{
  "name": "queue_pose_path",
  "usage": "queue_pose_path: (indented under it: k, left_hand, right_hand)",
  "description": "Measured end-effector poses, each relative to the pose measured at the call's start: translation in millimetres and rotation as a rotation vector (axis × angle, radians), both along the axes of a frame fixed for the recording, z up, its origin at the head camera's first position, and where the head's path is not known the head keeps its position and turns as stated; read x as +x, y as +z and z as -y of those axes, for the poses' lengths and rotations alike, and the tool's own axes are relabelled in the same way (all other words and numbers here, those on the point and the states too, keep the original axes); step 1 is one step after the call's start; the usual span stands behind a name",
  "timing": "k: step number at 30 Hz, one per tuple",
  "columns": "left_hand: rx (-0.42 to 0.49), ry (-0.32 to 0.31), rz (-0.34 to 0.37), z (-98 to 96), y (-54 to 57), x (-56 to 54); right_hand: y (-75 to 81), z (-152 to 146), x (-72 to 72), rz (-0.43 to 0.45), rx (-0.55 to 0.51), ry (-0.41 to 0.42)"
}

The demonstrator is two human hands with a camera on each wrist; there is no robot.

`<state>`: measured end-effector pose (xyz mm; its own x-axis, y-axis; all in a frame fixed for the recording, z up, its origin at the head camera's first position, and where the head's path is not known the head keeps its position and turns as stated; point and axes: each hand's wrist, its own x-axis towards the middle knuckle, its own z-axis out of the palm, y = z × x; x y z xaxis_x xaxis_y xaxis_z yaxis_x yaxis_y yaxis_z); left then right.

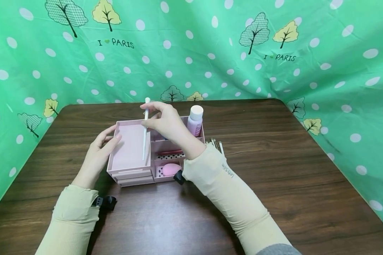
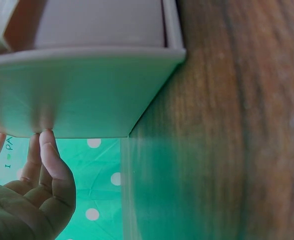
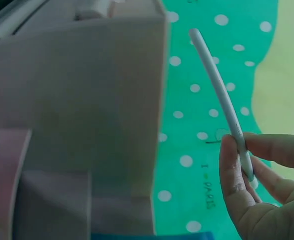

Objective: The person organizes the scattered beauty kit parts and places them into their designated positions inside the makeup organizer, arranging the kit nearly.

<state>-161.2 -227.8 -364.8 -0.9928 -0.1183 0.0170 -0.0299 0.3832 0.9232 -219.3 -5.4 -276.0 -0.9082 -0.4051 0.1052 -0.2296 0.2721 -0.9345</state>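
My right hand (image 1: 166, 118) pinches a slim white makeup brush (image 1: 145, 136) between thumb and fingertips. It stands nearly upright over the top tray of a pink organizer (image 1: 152, 141), its thicker pale end up. The right wrist view shows the white handle slanting away from the thumb and fingers (image 3: 231, 155). At the organizer's left side, my left hand (image 1: 99, 152) touches the rim near the back corner, thumb lying over the edge. Seen from the left wrist, its fingertips (image 2: 47, 134) rest along the edge of the outer wall.
A white-capped bottle (image 1: 195, 122) stands in the organizer's back right compartment. A pink makeup sponge (image 1: 171, 169) lies in the front one, and a thin red item (image 1: 170, 152) in the middle. Several slim brushes (image 1: 221, 147) lie on the wooden table (image 1: 274, 170) to the right.
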Motion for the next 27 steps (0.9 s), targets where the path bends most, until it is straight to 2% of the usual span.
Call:
queue_pose_path:
  k: [4,8,12,16,18,21,27]
  left_hand:
    - [-0.004,0.004,-0.002,0.3,-0.7,-0.9]
    - [-0.007,0.004,-0.003,0.2,-0.9,-1.2]
    - [-0.007,0.004,-0.003,0.8,-0.8,-1.5]
    - [-0.013,0.006,-0.003,1.3,-1.0,-1.8]
    - [-0.014,0.007,-0.007,1.3,-1.3,-1.9]
    - [-0.015,0.009,-0.010,1.3,-1.6,-1.9]
    - [-0.020,0.011,-0.006,1.2,-2.0,-2.0]
  right_hand:
    - [-8.4,7,-0.4,0.004,0.084,0.028]
    - [-15.1,10,0.1,0.003,0.135,0.022]
    - [-19.2,11,-0.4,-0.070,0.246,0.013]
    - [-23.4,12,-1.3,-0.166,0.409,0.004]
    - [-25.2,12,-1.2,-0.183,0.464,0.006]
    - [-27.8,12,-1.3,-0.200,0.503,0.009]
    - [-31.7,13,-0.3,-0.207,0.514,0.001]
